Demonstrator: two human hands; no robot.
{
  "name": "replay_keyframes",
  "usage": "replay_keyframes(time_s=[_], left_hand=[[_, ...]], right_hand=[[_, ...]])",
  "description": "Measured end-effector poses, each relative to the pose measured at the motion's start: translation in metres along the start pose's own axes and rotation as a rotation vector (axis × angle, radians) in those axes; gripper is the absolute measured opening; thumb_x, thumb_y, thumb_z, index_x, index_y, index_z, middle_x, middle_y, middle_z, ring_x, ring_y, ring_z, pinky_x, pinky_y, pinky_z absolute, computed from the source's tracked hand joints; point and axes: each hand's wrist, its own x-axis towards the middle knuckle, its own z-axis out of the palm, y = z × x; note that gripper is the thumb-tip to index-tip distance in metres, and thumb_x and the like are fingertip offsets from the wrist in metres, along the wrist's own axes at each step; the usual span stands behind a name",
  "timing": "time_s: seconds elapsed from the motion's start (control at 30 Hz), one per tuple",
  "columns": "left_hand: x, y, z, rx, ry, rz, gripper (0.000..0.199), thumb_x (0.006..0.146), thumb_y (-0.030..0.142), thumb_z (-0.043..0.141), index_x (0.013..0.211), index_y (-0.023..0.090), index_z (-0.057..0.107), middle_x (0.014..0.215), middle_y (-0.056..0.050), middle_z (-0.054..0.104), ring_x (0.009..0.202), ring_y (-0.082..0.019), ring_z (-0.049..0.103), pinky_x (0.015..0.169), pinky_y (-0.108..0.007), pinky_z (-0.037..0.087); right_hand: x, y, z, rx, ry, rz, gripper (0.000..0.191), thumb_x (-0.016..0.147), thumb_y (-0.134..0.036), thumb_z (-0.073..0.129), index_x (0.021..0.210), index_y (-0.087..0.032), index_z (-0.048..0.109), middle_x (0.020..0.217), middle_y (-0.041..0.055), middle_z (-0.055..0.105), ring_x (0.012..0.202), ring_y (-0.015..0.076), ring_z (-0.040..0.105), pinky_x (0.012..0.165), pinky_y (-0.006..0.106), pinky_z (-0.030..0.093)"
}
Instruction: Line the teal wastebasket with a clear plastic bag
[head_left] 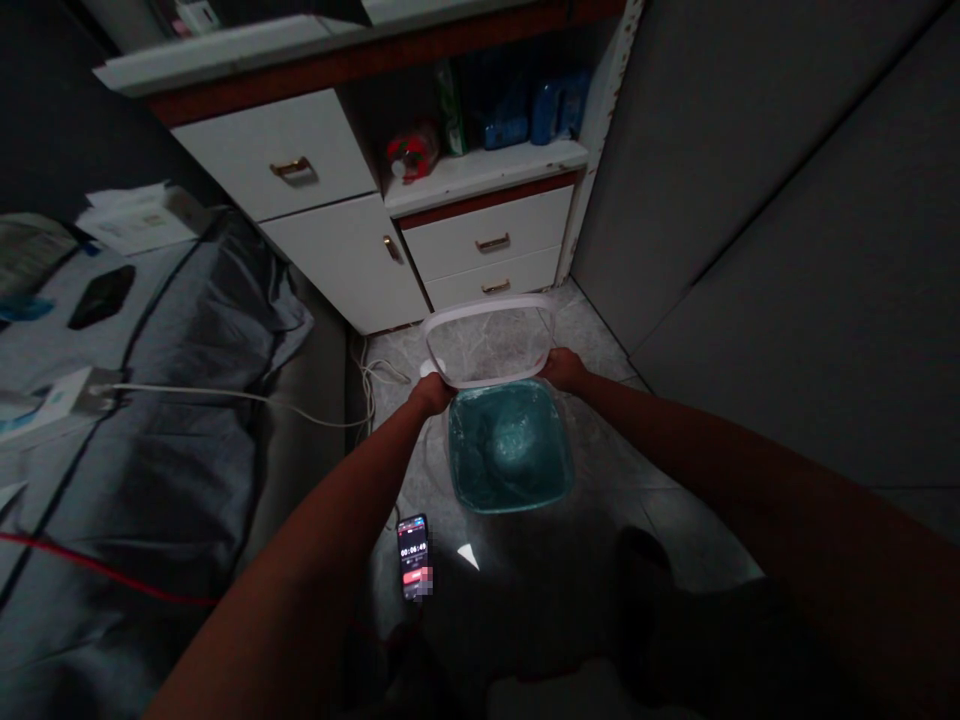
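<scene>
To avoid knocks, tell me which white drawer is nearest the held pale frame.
The lower drawer of the stacked pair; it shows just above the pale frame, while the upper drawer and the single drawer at left are farther.

One pale rectangular rim (491, 382) is being gripped by one left hand (433, 394) and one right hand (564, 369), while one teal plastic bag (517, 445) and one lit phone (412, 556) are being shown. One white power strip (64, 405), one white box (146, 222), one dark phone-shaped object (103, 297) and one red cord (112, 573) are being borne by one bed (195, 470). Four brass-coloured handles (493, 243) are being carried by four white cabinet fronts (247, 170).
</scene>
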Motion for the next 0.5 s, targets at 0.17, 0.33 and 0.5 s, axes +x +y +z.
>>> replay_keyframes(time_s=[0.17, 0.33, 0.5], left_hand=[[-0.015, 0.001, -0.015, -0.047, 0.14, 0.064, 0.037, 0.092, 0.02, 0.063, 0.125, 0.016, 0.079, 0.12, -0.014, 0.079, 0.11, -0.026, 0.073, 0.099, -0.033, 0.056], [-0.054, -0.012, -0.033, -0.285, 0.345, 0.226, 0.046, 0.087, 0.012, 0.052, 0.123, 0.017, 0.08, 0.114, -0.011, 0.079, 0.1, -0.023, 0.072, 0.101, -0.04, 0.057], [-0.113, -0.016, -0.027, -0.478, 0.249, 0.239, 0.042, 0.092, 0.027, 0.05, 0.117, 0.016, 0.081, 0.113, -0.009, 0.081, 0.101, -0.023, 0.073, 0.099, -0.04, 0.058]], right_hand=[[-0.012, -0.005, -0.013, 0.086, 0.096, 0.079, 0.018, 0.094, -0.016, 0.064, 0.1, -0.013, 0.081, 0.104, 0.0115, 0.08, 0.091, 0.0194, 0.074, 0.081, 0.024, 0.054], [-0.045, -0.023, -0.052, 0.652, -0.07, 0.24, 0.03, 0.099, -0.013, 0.051, 0.121, -0.015, 0.071, 0.082, 0.0063, 0.075, 0.048, 0.0104, 0.055, 0.056, 0.024, 0.053], [-0.09, -0.03, -0.072, 0.849, -0.209, 0.28, 0.018, 0.094, -0.013, 0.06, 0.106, -0.013, 0.074, 0.086, 0.0094, 0.075, 0.06, 0.0136, 0.066, 0.062, 0.027, 0.059]])
